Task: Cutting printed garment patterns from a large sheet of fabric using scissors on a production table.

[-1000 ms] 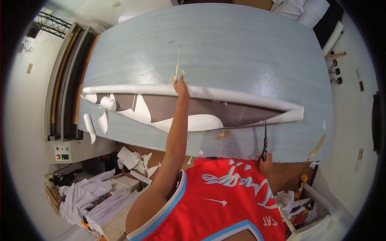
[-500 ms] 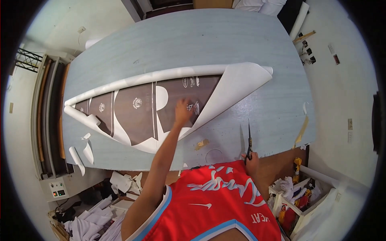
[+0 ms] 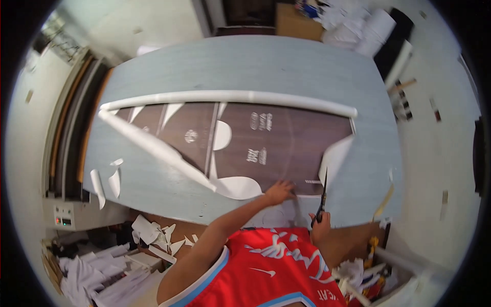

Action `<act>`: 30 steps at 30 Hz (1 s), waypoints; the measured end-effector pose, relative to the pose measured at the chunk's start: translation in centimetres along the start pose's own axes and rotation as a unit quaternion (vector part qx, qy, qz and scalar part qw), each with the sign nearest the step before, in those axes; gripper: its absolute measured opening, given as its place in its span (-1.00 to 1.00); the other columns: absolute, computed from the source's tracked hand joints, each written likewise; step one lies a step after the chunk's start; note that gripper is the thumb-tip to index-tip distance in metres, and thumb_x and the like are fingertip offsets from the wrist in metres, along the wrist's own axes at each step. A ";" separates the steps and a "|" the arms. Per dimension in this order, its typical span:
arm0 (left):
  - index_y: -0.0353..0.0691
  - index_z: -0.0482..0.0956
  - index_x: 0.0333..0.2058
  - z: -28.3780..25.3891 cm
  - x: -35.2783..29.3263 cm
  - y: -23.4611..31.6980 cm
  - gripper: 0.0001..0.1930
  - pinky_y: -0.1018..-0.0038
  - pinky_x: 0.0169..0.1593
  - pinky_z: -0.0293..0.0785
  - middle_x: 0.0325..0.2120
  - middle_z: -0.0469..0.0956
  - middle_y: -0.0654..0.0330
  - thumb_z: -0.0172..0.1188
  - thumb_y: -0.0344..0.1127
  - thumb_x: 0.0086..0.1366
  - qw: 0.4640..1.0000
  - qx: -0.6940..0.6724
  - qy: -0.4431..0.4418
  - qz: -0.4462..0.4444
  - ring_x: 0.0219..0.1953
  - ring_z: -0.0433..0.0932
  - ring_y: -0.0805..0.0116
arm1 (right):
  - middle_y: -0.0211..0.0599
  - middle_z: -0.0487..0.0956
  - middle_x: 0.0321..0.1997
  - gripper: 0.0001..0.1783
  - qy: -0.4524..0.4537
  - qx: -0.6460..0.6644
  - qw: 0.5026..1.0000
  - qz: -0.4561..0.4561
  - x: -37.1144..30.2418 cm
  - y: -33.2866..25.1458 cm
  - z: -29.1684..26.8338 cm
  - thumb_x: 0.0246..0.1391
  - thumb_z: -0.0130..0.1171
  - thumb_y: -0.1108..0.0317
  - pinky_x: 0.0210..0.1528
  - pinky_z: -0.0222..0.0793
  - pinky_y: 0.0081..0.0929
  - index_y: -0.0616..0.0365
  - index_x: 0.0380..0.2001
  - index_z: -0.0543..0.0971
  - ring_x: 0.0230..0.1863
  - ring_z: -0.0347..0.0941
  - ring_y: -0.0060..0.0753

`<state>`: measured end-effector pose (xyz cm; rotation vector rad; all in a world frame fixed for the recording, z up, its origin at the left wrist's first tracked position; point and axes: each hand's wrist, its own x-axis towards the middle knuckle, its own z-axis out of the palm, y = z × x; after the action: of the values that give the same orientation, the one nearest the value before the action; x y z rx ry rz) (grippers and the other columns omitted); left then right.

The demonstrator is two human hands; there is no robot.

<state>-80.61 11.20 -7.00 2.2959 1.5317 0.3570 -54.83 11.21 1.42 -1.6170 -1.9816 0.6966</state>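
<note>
A large dark brown printed sheet (image 3: 286,133) with white logos and white shapes lies on the blue-grey table (image 3: 245,61). Its far edge is rolled into a long white tube (image 3: 204,97). Another white roll (image 3: 153,146) runs slantwise along its left side, and a white flap (image 3: 335,158) curls over at the right. My left hand (image 3: 280,193) rests at the sheet's near edge, its slightly blurred fingers stretched to the right. In my right hand (image 3: 321,226), at the table's front edge, is a pair of black-handled scissors (image 3: 320,204), blades pointing away from me.
White paper scraps (image 3: 113,181) lie at the table's left, and a yellowish strip (image 3: 384,200) at its right edge. A roller machine (image 3: 71,133) stands on the left. Heaps of white offcuts (image 3: 97,273) sit below the near left. Behind the table is a cardboard box (image 3: 298,21).
The printed sheet has opened out at the right, where the big white fold has shrunk to a flap. My left hand has moved right and nearer. My right hand still holds the scissors.
</note>
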 end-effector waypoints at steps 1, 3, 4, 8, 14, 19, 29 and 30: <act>0.31 0.54 0.03 0.3 -0.9 0.0 -0.52 0.03 0.22 0.21 0.18 0.32 0.15 0.04 -0.35 0.13 1.000 -0.006 -0.003 -0.014 0.27 0.21 0.10 | -0.05 0.38 -0.38 -0.65 -0.052 0.020 0.998 0.015 0.5 -1.9 0.0 -0.09 0.38 0.39 -0.27 0.24 -0.17 0.30 -0.39 0.39 -0.36 0.32 0.08; 0.29 0.53 0.04 2.1 -1.0 0.2 -0.51 0.02 0.20 0.21 0.14 0.36 0.15 0.10 -0.31 0.10 0.997 -0.061 0.038 -0.035 0.24 0.24 0.12 | -0.05 0.38 -0.41 -0.64 -0.015 0.004 0.999 -0.049 1.0 0.0 2.0 -0.12 0.40 0.38 -0.26 0.23 -0.17 0.31 -0.43 0.39 -0.36 0.30 0.08; 0.24 0.53 0.03 2.0 -1.0 0.3 -0.53 0.03 0.21 0.20 0.11 0.38 0.13 0.14 -0.28 0.09 0.998 -0.005 0.058 -0.031 0.22 0.27 0.11 | -0.05 0.41 -0.40 -0.71 -0.014 -0.005 0.999 -0.043 1.5 0.6 2.8 -0.13 0.34 0.44 -0.24 0.24 -0.15 0.29 -0.42 0.41 -0.33 0.34 0.11; 0.03 0.56 -0.04 -0.8 -5.0 -1.8 -0.57 0.04 0.25 0.12 0.01 0.43 0.04 0.24 -0.18 0.05 0.979 0.046 0.091 -0.174 0.15 0.33 0.07 | -0.07 0.48 -0.41 -0.78 -0.044 -0.024 0.999 -0.003 2.2 3.7 6.1 -0.09 0.29 0.40 -0.22 0.27 -0.16 0.28 -0.43 0.47 -0.32 0.40 0.06; -0.21 0.52 -0.04 -6.1 -16.1 -6.5 -0.51 -0.05 0.24 0.08 -0.07 0.48 -0.05 0.22 -0.03 0.13 0.841 0.106 0.071 -0.526 0.12 0.34 -0.05 | 0.03 0.55 -0.34 -0.67 -0.015 -0.037 0.997 -0.070 5.8 10.1 11.2 -0.06 0.32 0.25 -0.20 0.32 -0.12 0.31 -0.32 0.57 -0.30 0.47 0.03; -0.24 0.56 -0.07 -4.6 -22.1 -4.0 -0.45 -0.18 0.18 0.09 -0.03 0.47 -0.11 0.19 0.11 0.14 0.728 0.112 0.082 -0.671 0.13 0.34 -0.13 | 0.04 0.56 -0.33 -0.66 -0.150 -0.004 0.951 -0.270 13.5 0.6 18.0 -0.05 0.30 0.22 -0.18 0.32 -0.10 0.30 -0.32 0.57 -0.28 0.47 0.05; -0.22 0.43 0.05 2.2 -35.6 12.9 -0.45 0.04 0.11 0.32 -0.07 0.48 -0.06 0.14 -0.01 0.16 0.476 -0.153 0.406 -0.765 0.03 0.44 0.00 | 0.06 0.56 -0.31 -0.64 -0.331 0.028 0.803 -0.495 10.5 -17.0 31.1 -0.03 0.26 0.16 -0.13 0.32 -0.07 0.27 -0.31 0.59 -0.23 0.46 0.10; -0.21 0.42 0.05 4.6 -39.2 15.5 -0.47 0.13 -0.04 0.46 -0.19 0.54 -0.06 0.13 -0.09 0.13 0.423 -0.046 0.498 -0.756 -0.12 0.54 -0.02 | 0.06 0.56 -0.31 -0.64 -0.344 0.031 0.787 -0.511 9.2 -19.1 32.2 -0.03 0.26 0.16 -0.12 0.32 -0.06 0.27 -0.31 0.59 -0.23 0.46 0.11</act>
<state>-80.82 -31.15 -5.00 -0.4468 3.0276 1.1363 -91.58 14.33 -9.82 -0.0001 -2.8210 0.8975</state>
